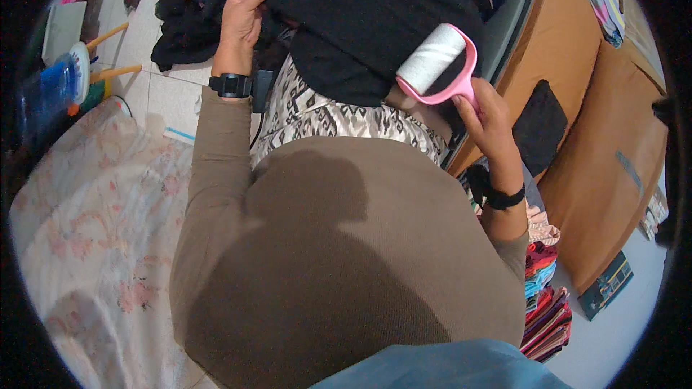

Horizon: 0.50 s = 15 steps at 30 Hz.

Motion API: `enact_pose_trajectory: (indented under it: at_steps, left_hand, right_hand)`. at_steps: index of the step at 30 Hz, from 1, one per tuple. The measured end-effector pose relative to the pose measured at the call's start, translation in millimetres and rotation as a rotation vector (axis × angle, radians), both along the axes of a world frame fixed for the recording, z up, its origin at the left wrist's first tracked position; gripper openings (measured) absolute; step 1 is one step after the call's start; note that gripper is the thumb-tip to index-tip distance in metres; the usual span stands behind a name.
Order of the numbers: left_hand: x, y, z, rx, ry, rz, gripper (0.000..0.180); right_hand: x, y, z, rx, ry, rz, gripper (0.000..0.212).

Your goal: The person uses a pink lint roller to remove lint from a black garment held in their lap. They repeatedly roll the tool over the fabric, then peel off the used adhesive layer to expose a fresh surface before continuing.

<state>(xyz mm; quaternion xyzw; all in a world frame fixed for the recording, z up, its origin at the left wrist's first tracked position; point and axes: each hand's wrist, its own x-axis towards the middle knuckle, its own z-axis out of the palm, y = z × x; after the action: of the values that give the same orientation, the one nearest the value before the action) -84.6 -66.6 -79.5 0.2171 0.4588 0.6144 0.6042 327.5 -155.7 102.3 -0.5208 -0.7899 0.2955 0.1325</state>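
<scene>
Now your right hand (pixel 491 121) grips the pink-handled roller (pixel 434 55) by the near right part of the black cloth (pixel 353 25), cylinder slanting near-left to far-right, your left hand (pixel 244 18) farther left, its hold unclear.

Pink handle (pixel 463 88) partly hidden; black cloth (pixel 360 29) cropped.

Pale tiled floor (pixel 170 101), orange-brown furniture (pixel 602 166)

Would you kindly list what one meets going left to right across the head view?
Blue translucent object, left hand, pink-handled lint roller, right hand, black patch, striped cloth.
</scene>
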Motion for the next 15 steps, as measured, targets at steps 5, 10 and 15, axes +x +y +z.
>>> enact_pose_trajectory:
  at_steps: [5, 10, 15]
  left_hand:
    - [-7.6, -7.5, -3.8, -0.004, 0.035, -0.033, 0.060]
    - [-11.8, -5.0, 3.8, -0.024, 0.093, 0.007, 0.060]
    - [-5.8, -8.2, 7.2, 0.025, 0.101, 0.023, 0.060]
  right_hand:
    - [-79.1, 39.6, -40.3, 0.134, 0.065, 0.125, 0.021]
    - [-142.2, 69.2, -56.0, 0.218, -0.047, 0.191, 0.020]
    - [-95.3, 38.8, -43.6, 0.171, -0.065, 0.153, 0.021]
